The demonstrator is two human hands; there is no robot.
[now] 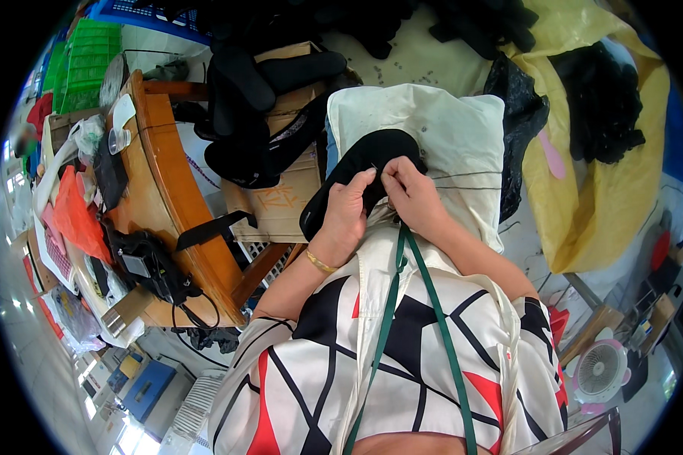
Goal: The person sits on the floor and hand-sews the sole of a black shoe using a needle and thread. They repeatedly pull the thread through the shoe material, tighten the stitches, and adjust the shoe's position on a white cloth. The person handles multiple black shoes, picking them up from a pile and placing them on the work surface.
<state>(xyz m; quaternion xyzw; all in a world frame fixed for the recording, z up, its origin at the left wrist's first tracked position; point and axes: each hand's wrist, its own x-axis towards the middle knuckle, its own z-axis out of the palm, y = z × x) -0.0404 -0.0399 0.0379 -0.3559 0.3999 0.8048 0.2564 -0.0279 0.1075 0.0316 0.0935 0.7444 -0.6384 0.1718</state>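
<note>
A black, sole-shaped piece like an insole or slipper sole lies slantwise over my lap, partly on a white cushion. My left hand grips its near side, thumb on top and fingers curled underneath. On the piece's right side, my right hand is closed in a pinch, its fingertips next to my left thumb. A tiny pale glint shows by the thumb tip, and what the right fingers pinch is too small to make out. Thin dark threads cross the cushion to the right of my right hand.
More black sole-shaped pieces lie on a cardboard box at the left. A wooden chair or bench holds a black bag. To the right stands an open yellow sack with black pieces and a pink shoehorn-like strip.
</note>
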